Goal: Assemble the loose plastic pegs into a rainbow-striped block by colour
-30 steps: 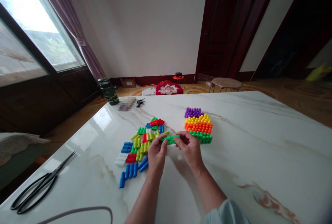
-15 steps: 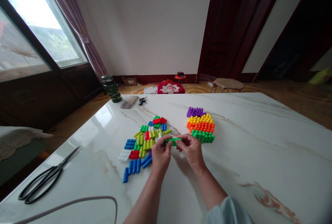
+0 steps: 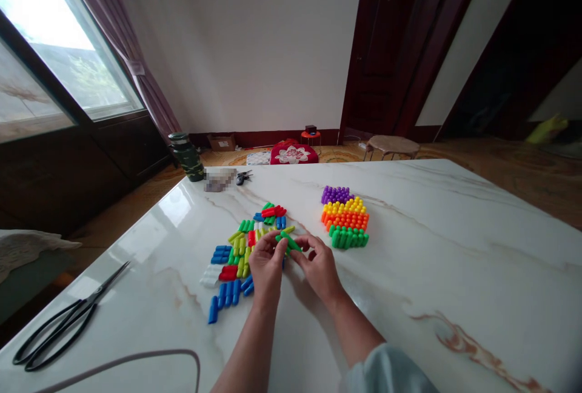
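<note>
Green bullet-shaped plastic pieces (image 3: 291, 242) are pinched between my two hands above the table, tilted down toward the right. My left hand (image 3: 267, 268) is closed on their left end, thumb in front. From the other side my right hand (image 3: 319, 264) grips the right end with thumb and fingers; how many pieces there are is partly hidden by the fingers. Left of my hands lies a loose spread of blue pieces (image 3: 229, 293), red pieces (image 3: 228, 273), white pieces (image 3: 210, 276) and yellow-green ones. Behind my right hand stand rows of green pieces (image 3: 348, 238), orange, yellow and purple ones.
Black-handled long scissors (image 3: 68, 326) lie on the left of the marble-patterned table (image 3: 431, 272). A grey cable (image 3: 136, 355) curves along the front edge. At the far left corner are a camouflage flask (image 3: 187, 157), a blurred item and keys (image 3: 243, 178). A stool (image 3: 393, 145) stands beyond.
The green pieces have turned from lying level between my hands to a slant, with two now seen apart. The whole view has shifted slightly, so the table's contents appear further left.
</note>
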A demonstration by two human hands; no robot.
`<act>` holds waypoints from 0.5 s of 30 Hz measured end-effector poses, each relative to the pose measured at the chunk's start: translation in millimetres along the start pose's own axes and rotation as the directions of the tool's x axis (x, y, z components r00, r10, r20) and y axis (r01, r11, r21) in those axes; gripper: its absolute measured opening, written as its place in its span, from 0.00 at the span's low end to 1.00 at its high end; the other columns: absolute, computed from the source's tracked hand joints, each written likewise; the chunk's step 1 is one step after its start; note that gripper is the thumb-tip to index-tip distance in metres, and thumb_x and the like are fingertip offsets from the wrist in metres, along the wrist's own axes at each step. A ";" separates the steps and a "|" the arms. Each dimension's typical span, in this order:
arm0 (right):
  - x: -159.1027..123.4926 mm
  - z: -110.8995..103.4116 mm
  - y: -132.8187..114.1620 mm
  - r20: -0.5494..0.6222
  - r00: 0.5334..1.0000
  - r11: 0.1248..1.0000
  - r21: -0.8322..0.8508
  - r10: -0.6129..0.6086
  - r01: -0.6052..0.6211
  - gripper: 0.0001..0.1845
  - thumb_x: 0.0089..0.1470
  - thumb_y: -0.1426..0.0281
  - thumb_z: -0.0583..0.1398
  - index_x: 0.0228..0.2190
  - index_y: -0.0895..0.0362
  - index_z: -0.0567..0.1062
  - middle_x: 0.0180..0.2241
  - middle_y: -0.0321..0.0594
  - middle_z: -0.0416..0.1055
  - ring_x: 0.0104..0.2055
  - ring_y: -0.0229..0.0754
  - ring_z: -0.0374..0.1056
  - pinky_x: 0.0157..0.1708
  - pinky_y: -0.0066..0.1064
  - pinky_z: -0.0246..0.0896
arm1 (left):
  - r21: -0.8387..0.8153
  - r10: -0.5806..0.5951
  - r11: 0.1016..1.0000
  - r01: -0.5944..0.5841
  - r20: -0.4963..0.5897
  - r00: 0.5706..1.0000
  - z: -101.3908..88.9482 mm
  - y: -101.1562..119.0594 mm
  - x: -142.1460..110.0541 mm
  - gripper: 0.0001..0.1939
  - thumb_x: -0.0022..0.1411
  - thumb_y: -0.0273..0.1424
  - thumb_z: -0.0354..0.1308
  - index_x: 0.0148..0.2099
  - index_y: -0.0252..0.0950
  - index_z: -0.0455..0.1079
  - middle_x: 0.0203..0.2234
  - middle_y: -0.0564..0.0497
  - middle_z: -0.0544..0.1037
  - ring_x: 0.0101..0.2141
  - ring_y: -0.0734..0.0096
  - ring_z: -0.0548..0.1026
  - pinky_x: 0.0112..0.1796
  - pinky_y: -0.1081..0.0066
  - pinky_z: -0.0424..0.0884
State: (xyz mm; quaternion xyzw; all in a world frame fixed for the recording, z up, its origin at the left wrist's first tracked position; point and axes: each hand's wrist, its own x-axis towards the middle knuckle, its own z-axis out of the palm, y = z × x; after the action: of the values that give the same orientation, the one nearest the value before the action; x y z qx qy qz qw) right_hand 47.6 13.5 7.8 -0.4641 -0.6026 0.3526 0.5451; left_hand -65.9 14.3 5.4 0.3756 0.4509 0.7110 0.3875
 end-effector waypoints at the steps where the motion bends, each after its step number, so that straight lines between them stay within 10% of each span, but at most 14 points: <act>1: 0.0 -0.5 0.0 -0.006 1.000 1.000 -0.015 -0.026 0.026 0.09 0.49 0.65 0.64 0.34 0.55 0.78 0.32 0.39 0.74 0.33 0.41 0.66 0.32 0.30 0.61 | 0.039 0.017 0.999 -0.018 0.032 0.999 -0.3 0.0 -0.6 0.17 0.48 0.36 0.69 0.40 0.34 0.75 0.26 0.53 0.77 0.28 0.72 0.74 0.31 0.74 0.69; 11: -2.2 2.2 -7.1 0.012 0.999 0.996 0.078 -0.048 0.047 0.08 0.51 0.70 0.62 0.36 0.56 0.77 0.35 0.39 0.74 0.32 0.39 0.69 0.32 0.28 0.65 | 0.209 0.122 0.966 -0.150 0.140 0.982 1.0 7.6 -9.7 0.17 0.64 0.41 0.55 0.49 0.38 0.73 0.38 0.48 0.78 0.32 0.71 0.73 0.31 0.74 0.68; 15: -16.6 -29.9 -13.3 -0.132 0.991 0.995 0.104 0.019 -0.006 0.12 0.53 0.66 0.61 0.40 0.56 0.73 0.33 0.39 0.75 0.32 0.40 0.71 0.33 0.30 0.67 | 0.187 0.099 0.973 -0.131 0.170 0.980 4.9 8.9 -15.2 0.19 0.66 0.43 0.52 0.51 0.37 0.71 0.37 0.48 0.77 0.26 0.76 0.67 0.27 0.75 0.65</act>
State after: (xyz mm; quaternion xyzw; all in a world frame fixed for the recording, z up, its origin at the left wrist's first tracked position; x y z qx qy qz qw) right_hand 74.3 -8.8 19.4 -0.4615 -0.5429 0.3550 0.6051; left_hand -57.2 -0.1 12.4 0.4934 0.4643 0.6517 0.3409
